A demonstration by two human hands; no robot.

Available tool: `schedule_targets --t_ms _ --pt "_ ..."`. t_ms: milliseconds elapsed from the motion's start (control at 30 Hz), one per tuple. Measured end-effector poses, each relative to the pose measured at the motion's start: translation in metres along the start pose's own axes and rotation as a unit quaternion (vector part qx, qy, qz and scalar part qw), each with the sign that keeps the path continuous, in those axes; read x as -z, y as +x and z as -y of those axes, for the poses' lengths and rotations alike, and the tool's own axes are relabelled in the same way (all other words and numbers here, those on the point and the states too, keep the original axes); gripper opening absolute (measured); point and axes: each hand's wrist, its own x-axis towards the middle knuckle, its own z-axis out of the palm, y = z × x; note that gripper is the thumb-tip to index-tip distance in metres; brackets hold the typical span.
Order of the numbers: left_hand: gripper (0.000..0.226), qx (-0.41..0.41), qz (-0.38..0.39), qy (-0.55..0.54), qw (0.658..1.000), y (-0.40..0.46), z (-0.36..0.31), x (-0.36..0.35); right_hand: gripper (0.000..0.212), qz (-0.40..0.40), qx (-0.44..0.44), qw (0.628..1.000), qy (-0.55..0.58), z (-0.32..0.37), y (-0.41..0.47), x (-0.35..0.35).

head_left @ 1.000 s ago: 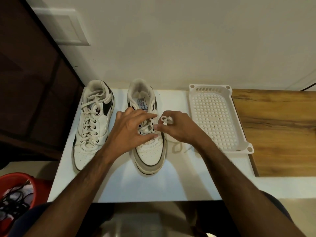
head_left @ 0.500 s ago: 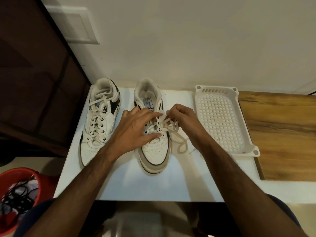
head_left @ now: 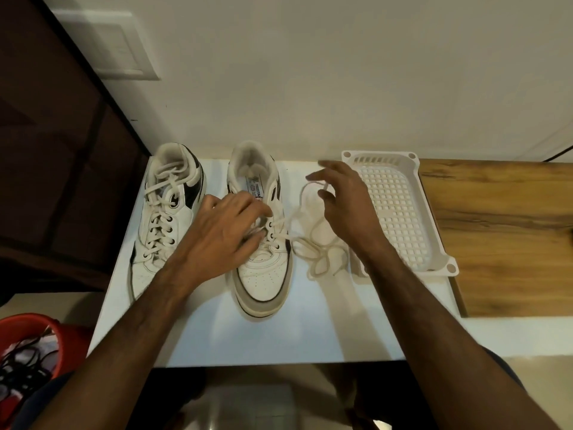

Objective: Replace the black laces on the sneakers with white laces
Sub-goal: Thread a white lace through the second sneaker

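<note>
White lace (head_left: 313,243) in right hand (head_left: 344,206)

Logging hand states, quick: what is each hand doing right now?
Left hand: rests on the white leather sneaker, grip hidden, cannot tell.
Right hand: pinches the white cotton lace.

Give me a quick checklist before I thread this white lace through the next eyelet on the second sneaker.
1. Left sneaker fully laced in white: ok.
2. Left hand steadying the right sneaker at the eyelets: ok.
3. Right hand holding the white lace: ok, pinched near its end.
4. Lace free of knots: cannot tell; the slack lies looped on the table.
5. Next eyelet visible: cannot tell, the left hand covers it.
6. White tray out of the way: ok.
</note>
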Motion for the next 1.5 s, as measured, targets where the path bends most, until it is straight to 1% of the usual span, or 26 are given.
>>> schedule_targets --t_ms 67,133,200,233,267,333,400,467,533,600,733,800,867,967,1000,1033,1067,1133,1167,1233,1267,1300,1333,1400,1433,1500 --pt "0.027 -0.017 -0.024 0.026 0.999 0.003 -0.008 -0.001 0.046 0.024 -0.021 0.999 -0.016 -0.002 0.001 0.004" --pt "0.026 -0.04 -0.027 0.049 0.998 0.006 -0.019 -0.004 0.047 0.051 -0.031 0.996 -0.072 -0.001 -0.002 0.006" --pt "0.029 -0.038 -0.001 0.068 0.997 0.005 -0.029 -0.011 0.04 0.062 -0.03 0.992 -0.105 0.003 -0.005 0.01" --pt "0.032 -0.028 0.013 0.07 0.997 0.005 -0.032 -0.014 0.035 0.078 -0.027 0.992 -0.098 0.006 -0.006 0.013" --pt "0.033 -0.019 0.021 0.07 0.997 0.004 -0.034 -0.017 0.03 0.11 -0.026 0.99 -0.078 0.008 -0.006 0.017" --pt "0.033 -0.001 0.025 0.065 0.998 0.003 -0.035 -0.02 0.022 0.219 -0.037 0.974 -0.054 0.011 -0.009 0.024" --pt "0.032 0.017 0.02 0.055 0.998 0.004 -0.035 -0.021 0.021 0.32 -0.038 0.94 -0.109 0.012 -0.014 0.028" --pt "0.033 0.023 0.017 0.047 0.999 0.005 -0.034 -0.021 0.025 0.376 -0.063 0.908 -0.172 0.006 -0.018 0.03" --pt "0.034 0.017 0.011 0.046 0.999 0.004 -0.033 -0.021 0.033 0.38 -0.094 0.894 -0.218 0.002 -0.019 0.032" --pt "0.035 0.009 0.007 0.043 0.999 0.004 -0.033 -0.022 0.037 0.375 -0.098 0.885 -0.257 0.001 -0.019 0.035" --pt "0.038 0.0 0.019 0.02 1.0 0.002 -0.028 -0.021 0.028 0.41 -0.075 0.86 -0.295 0.011 -0.03 0.035" --pt "0.037 0.002 0.019 -0.019 1.0 0.001 -0.023 -0.02 0.027 0.392 -0.061 0.86 -0.321 0.01 -0.036 0.032" --pt "0.031 0.025 0.002 -0.093 0.995 0.002 -0.018 -0.015 0.021 0.365 -0.035 0.862 -0.35 0.006 -0.039 0.026" --pt "0.036 0.086 -0.07 -0.171 0.979 0.004 -0.003 -0.003 0.02 0.366 0.007 0.851 -0.376 -0.001 -0.038 0.017" --pt "0.036 0.106 -0.093 -0.18 0.974 0.005 0.003 0.001 0.02 0.38 0.012 0.848 -0.37 -0.002 -0.036 0.017" --pt "0.034 0.127 -0.107 -0.192 0.967 0.005 0.009 0.005 0.019 0.401 0.003 0.851 -0.34 -0.002 -0.034 0.019" --pt "0.031 0.15 -0.107 -0.207 0.961 0.003 0.013 0.01 0.016 0.424 -0.011 0.86 -0.284 0.001 -0.03 0.024" --pt "0.027 0.192 -0.075 -0.236 0.95 -0.001 0.02 0.015 0.011 0.479 -0.04 0.871 -0.106 0.015 -0.022 0.035" --pt "0.027 0.198 -0.054 -0.245 0.948 0.002 0.017 0.014 0.009 0.481 -0.041 0.876 -0.004 0.024 -0.02 0.047" --pt "0.031 0.194 -0.031 -0.241 0.95 0.004 0.011 0.011 0.01 0.445 -0.042 0.875 0.184 0.041 -0.018 0.059" --pt "0.033 0.193 -0.031 -0.238 0.951 0.003 0.009 0.009 0.011 0.419 -0.046 0.871 0.253 0.048 -0.018 0.055" --pt "0.034 0.193 -0.034 -0.238 0.951 0.005 0.007 0.007 0.012 0.378 -0.051 0.877 0.292 0.05 -0.017 0.05" --pt "0.035 0.196 -0.037 -0.239 0.95 0.007 0.004 0.006 0.011 0.328 -0.051 0.895 0.298 0.055 -0.017 0.041" --pt "0.036 0.208 -0.042 -0.253 0.944 0.008 0.003 0.006 0.01 0.232 -0.047 0.943 0.236 0.056 -0.016 0.015" --pt "0.036 0.212 -0.039 -0.262 0.941 0.007 0.003 0.006 0.009 0.198 -0.041 0.96 0.193 0.056 -0.016 0.005" --pt "0.037 0.22 -0.02 -0.277 0.935 0.006 0.007 0.008 0.007 0.162 -0.029 0.976 0.14 0.056 -0.016 -0.01"
